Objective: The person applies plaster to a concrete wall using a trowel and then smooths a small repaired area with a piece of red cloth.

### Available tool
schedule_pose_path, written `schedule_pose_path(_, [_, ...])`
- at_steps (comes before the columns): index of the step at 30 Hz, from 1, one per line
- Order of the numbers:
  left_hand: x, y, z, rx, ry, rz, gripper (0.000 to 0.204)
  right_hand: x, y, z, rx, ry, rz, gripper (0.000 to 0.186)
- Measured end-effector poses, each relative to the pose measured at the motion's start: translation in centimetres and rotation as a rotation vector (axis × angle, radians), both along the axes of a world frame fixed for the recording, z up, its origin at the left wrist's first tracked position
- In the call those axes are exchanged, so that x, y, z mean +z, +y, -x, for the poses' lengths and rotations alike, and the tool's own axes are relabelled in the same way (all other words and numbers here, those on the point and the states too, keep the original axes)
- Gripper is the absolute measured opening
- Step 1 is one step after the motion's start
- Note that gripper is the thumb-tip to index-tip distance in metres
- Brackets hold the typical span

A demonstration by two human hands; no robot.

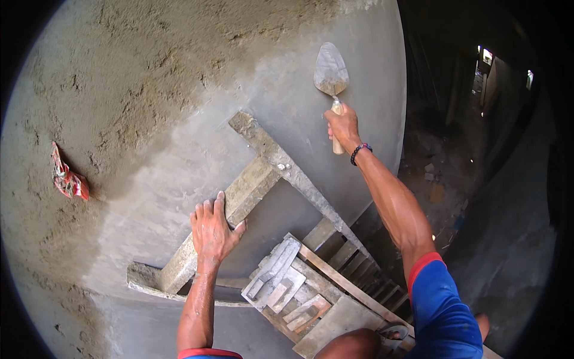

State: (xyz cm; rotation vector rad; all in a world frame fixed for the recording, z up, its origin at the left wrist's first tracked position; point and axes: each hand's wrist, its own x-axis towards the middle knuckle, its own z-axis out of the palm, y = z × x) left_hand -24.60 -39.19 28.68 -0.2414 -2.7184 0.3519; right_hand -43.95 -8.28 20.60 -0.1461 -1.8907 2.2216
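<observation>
My right hand (344,127) is closed round the wooden handle of a pointing trowel (330,67). Its leaf-shaped metal blade is smeared with grey mortar and points upward in front of smooth grey plaster; whether it touches the wall cannot be made out. Lower down on the left, my left hand (210,232) grips the top rung of a wooden ladder (251,184), fingers over the far edge and thumb along the near side. The ladder is crusted with cement and leans at the plastered wall (373,78).
Below the ladder top, a plank platform (344,320) bears several wooden floats (278,272). My knee and a sandalled foot show there. A crumpled red-and-white wrapper (69,178) sticks to the rough brown plaster at left. Beyond the wall's right edge lies a dark floor with rubble (435,173).
</observation>
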Motion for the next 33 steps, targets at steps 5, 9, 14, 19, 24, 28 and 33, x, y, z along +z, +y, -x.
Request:
schedule_pose_path(5, [-0.2,-0.2,-0.1,0.02,-0.024,-0.008,0.082,-1.0,-0.7,-0.1,0.028,0.174,-0.385,0.021])
schedule_pose_path(9, [-0.2,0.0,0.2,-0.013,-0.012,0.002,0.083,0.6,-1.6,-0.2,-0.014,-0.066,0.159,0.018])
schedule_pose_path(14, [0.1,0.0,-0.1,0.016,-0.029,-0.007,0.083,-1.5,-1.0,0.3,0.068,0.004,0.012,0.017])
schedule_pose_path(19, [-0.4,0.0,0.1,0.0,-0.04,-0.009,0.083,-1.3,-2.5,-0.2,0.077,-0.027,0.309,0.016])
schedule_pose_path(24, [-0.1,0.8,0.5,-0.005,-0.025,0.004,0.084,-0.1,1.6,2.3,-0.059,-0.189,0.733,0.013])
schedule_pose_path(28, [-0.4,-0.6,-0.1,0.02,-0.027,-0.004,0.084,1.1,-1.3,-0.6,0.059,-0.115,0.325,0.012])
schedule_pose_path(33, [-0.2,0.9,0.5,-0.001,-0.024,0.006,0.084,0.6,2.7,2.5,-0.065,-0.174,0.559,0.016])
